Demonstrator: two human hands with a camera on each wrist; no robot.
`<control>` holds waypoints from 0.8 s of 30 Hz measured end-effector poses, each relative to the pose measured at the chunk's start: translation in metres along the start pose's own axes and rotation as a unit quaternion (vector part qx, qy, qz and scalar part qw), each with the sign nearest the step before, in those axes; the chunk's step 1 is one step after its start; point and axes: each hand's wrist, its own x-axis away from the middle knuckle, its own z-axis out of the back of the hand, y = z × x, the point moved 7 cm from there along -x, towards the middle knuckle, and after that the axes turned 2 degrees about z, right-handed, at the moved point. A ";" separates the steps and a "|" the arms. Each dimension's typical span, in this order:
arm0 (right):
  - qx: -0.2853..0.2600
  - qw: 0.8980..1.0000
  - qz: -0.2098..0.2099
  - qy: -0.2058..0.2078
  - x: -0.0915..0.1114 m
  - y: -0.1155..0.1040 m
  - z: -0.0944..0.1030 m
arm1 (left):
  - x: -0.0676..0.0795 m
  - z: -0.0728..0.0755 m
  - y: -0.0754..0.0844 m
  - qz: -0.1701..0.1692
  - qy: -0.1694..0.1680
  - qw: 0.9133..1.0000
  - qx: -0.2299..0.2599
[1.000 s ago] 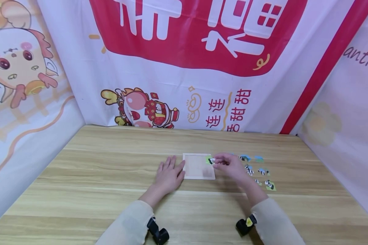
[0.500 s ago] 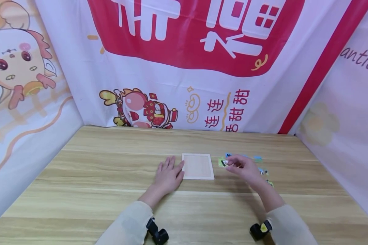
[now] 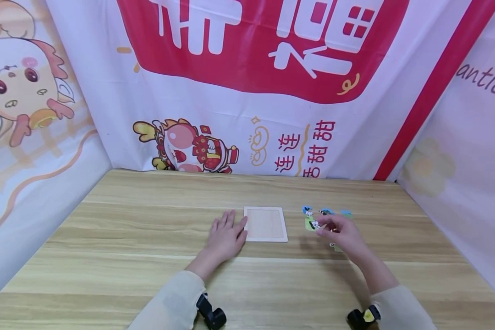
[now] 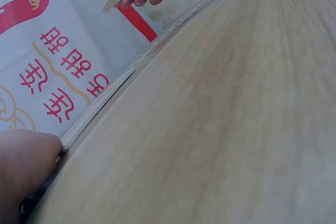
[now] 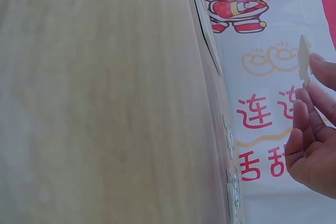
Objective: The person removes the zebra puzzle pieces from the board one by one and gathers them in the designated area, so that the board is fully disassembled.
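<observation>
My right hand [image 3: 343, 234] pinches a jigsaw piece [image 3: 311, 224] with a green and black-and-white print, right of a square wooden puzzle tray [image 3: 266, 239]. In the right wrist view the piece [image 5: 304, 59] stands edge-on between thumb and fingertips, raised off the table. The left wrist view also catches this piece [image 4: 111, 1] in the air. My left hand [image 3: 227, 236] lies with fingers spread on the table, its thumb side touching the tray's left edge. Inside the tray only pale bare wood shows.
Loose puzzle pieces, including a blue one [image 3: 307, 209] and a green-edged one [image 3: 335, 247], lie right of the tray, partly hidden by my right hand. The wooden table [image 3: 148, 256] ends at a printed cloth wall [image 3: 214, 96] behind and cloth on both sides.
My right hand has drawn away from the tray to the right, carrying the piece from over the tray's right edge to above the loose pieces. My left hand keeps its place.
</observation>
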 end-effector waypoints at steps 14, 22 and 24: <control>-0.012 1.000 -0.014 -0.001 0.005 0.030 0.003 | 0.001 0.000 0.000 -0.001 0.003 1.000 -0.003; -0.018 0.999 -0.034 0.002 0.006 0.043 0.000 | 0.001 0.000 0.000 -0.002 0.001 1.000 -0.001; -0.021 0.999 -0.040 0.005 0.006 0.047 0.000 | 0.000 0.000 0.000 -0.002 0.001 1.000 -0.002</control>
